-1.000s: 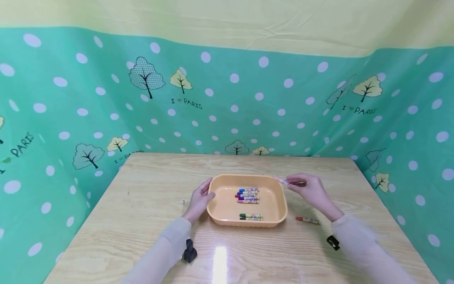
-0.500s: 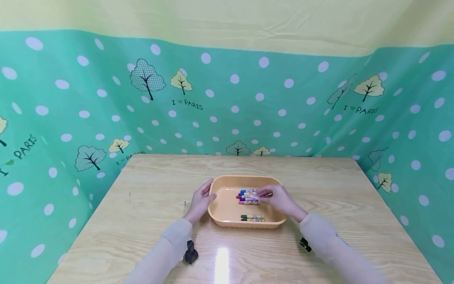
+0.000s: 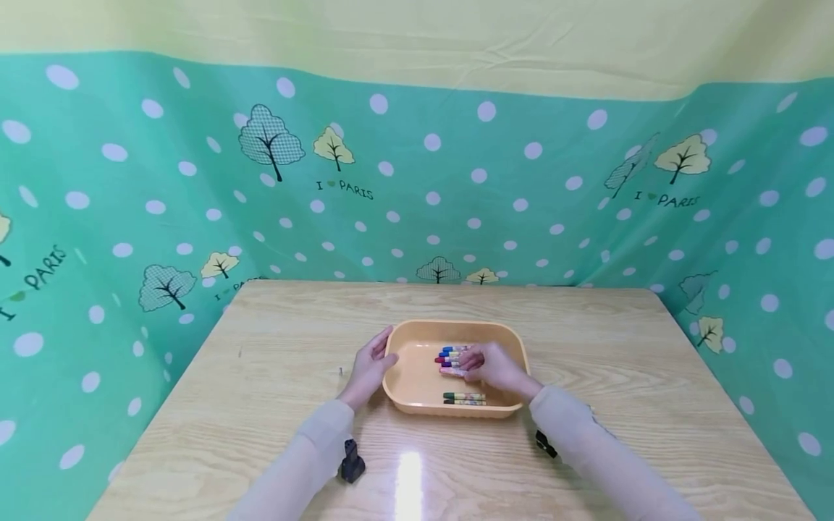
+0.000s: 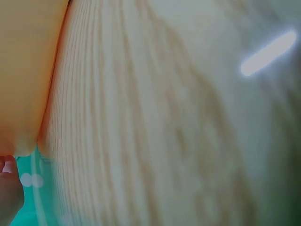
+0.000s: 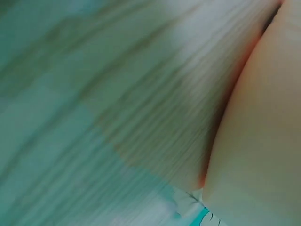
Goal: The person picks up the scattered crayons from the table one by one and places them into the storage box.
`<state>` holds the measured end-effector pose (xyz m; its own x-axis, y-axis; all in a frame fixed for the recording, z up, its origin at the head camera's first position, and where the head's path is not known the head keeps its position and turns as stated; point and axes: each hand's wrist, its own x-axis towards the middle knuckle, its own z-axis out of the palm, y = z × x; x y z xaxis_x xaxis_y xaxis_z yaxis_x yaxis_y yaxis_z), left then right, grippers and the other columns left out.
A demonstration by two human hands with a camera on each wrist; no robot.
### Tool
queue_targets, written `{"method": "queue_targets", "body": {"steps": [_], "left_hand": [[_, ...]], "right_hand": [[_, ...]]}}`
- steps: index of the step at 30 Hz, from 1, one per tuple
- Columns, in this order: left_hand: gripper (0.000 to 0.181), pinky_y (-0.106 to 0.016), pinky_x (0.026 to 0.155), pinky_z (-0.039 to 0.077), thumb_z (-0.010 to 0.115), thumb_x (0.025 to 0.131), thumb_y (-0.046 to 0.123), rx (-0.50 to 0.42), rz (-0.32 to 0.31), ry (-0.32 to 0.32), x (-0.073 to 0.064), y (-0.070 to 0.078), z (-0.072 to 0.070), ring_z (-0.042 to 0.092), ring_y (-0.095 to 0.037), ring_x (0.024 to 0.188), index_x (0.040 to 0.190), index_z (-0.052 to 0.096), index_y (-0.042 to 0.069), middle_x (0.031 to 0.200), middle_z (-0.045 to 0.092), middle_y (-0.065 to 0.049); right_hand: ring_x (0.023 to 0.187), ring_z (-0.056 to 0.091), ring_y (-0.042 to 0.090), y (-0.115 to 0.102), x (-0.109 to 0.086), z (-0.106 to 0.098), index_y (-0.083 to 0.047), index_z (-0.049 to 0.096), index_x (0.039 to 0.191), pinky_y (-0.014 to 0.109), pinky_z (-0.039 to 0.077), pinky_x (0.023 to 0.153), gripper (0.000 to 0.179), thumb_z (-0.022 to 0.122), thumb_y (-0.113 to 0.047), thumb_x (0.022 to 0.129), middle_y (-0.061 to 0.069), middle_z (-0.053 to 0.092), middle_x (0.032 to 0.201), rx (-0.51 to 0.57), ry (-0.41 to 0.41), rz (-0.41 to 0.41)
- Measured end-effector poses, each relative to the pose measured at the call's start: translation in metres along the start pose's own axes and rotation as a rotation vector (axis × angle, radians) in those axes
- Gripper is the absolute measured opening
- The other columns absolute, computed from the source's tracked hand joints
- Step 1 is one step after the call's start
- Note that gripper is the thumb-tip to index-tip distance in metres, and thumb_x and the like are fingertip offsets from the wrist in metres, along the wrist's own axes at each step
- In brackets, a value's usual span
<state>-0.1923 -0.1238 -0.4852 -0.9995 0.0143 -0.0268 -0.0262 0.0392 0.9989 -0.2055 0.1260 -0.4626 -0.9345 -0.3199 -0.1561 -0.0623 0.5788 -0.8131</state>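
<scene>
A peach plastic tray (image 3: pixel 410 394) stands on the wooden table, its outer wall (image 4: pixel 28 70) filling the left side of the left wrist view. My left hand (image 3: pixel 367 370) grips its left rim, thumb over the edge and fingers outside. Inside, several paper-wrapped crayons (image 3: pixel 449 354) lie side by side, with blue, red and purple tips. My right hand (image 3: pixel 496 367) reaches over the right rim and pinches a pink crayon (image 3: pixel 452 372) at the near side of this row, covering the row's right ends. Two dark green crayons (image 3: pixel 464 399) lie apart along the tray's near wall.
Black wrist devices sit under the left sleeve (image 3: pixel 306 441) and right sleeve (image 3: pixel 586 434). A small grey bit (image 3: pixel 340 370) lies on the table (image 3: pixel 287 347) left of the tray. A green dotted curtain (image 3: pixel 417 181) surrounds the table's back and sides.
My right hand has carried the pink crayon from beyond the tray's right rim leftward and down to the crayon row. The orange-tipped crayon on the table is now behind the right sleeve.
</scene>
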Motion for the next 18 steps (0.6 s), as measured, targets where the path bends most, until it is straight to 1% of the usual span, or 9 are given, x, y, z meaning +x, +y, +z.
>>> {"method": "queue_targets", "body": {"steps": [5,6,9,12,16,18], "left_hand": [[0.060,-0.034,0.106,0.038,0.053,0.083,-0.004,0.010,-0.007,0.004,0.0002,-0.0005,-0.0004,0.037,-0.032,0.131,0.140,0.036,0.007,0.144,0.035,-0.018],[0.060,-0.033,0.106,0.038,0.053,0.083,-0.004,0.009,-0.008,0.007,0.0001,-0.0009,-0.0002,0.037,-0.031,0.131,0.140,0.036,0.008,0.144,0.035,-0.017],[0.060,-0.033,0.106,0.038,0.053,0.083,-0.003,0.011,0.008,0.005,0.0011,-0.0014,-0.0001,0.037,-0.031,0.131,0.140,0.035,0.008,0.144,0.035,-0.017],[0.060,-0.032,0.106,0.038,0.053,0.083,-0.003,0.004,0.009,0.009,0.0022,-0.0007,-0.0001,0.038,-0.030,0.131,0.140,0.037,0.009,0.144,0.036,-0.016],[0.060,-0.032,0.105,0.038,0.053,0.083,-0.004,0.007,-0.004,0.004,0.0013,-0.0008,-0.0005,0.038,-0.031,0.131,0.139,0.037,0.008,0.144,0.036,-0.017],[0.060,-0.034,0.106,0.037,0.052,0.084,-0.004,0.009,-0.003,0.000,0.0015,-0.0006,-0.0009,0.037,-0.032,0.131,0.140,0.036,0.007,0.144,0.035,-0.018]], "right_hand": [[0.076,0.060,0.011,-0.0004,-0.0002,0.0011,-0.005,0.068,0.093,0.022,0.057,0.069,0.024,0.069,0.007,0.072,0.002,0.066,0.084,-0.007,-0.015,0.007],[0.076,0.060,0.012,-0.0002,-0.0004,0.0013,-0.004,0.068,0.093,0.022,0.057,0.070,0.024,0.068,0.007,0.072,0.003,0.066,0.084,0.008,-0.020,0.004],[0.077,0.061,0.014,-0.0005,-0.0004,0.0006,-0.002,0.067,0.093,0.024,0.057,0.071,0.023,0.067,0.008,0.073,0.005,0.067,0.084,0.046,-0.026,-0.018],[0.077,0.062,0.015,-0.0021,-0.0010,-0.0012,-0.001,0.067,0.095,0.025,0.058,0.071,0.022,0.066,0.008,0.075,0.006,0.067,0.084,0.077,-0.031,-0.023],[0.078,0.062,0.014,-0.0039,-0.0035,-0.0026,-0.003,0.067,0.096,0.024,0.058,0.072,0.021,0.066,0.006,0.076,0.005,0.067,0.086,0.072,-0.025,-0.030],[0.080,0.062,0.014,-0.0052,-0.0048,-0.0038,-0.002,0.067,0.097,0.025,0.057,0.073,0.021,0.066,0.004,0.076,0.006,0.067,0.087,0.071,-0.016,-0.060]]}}
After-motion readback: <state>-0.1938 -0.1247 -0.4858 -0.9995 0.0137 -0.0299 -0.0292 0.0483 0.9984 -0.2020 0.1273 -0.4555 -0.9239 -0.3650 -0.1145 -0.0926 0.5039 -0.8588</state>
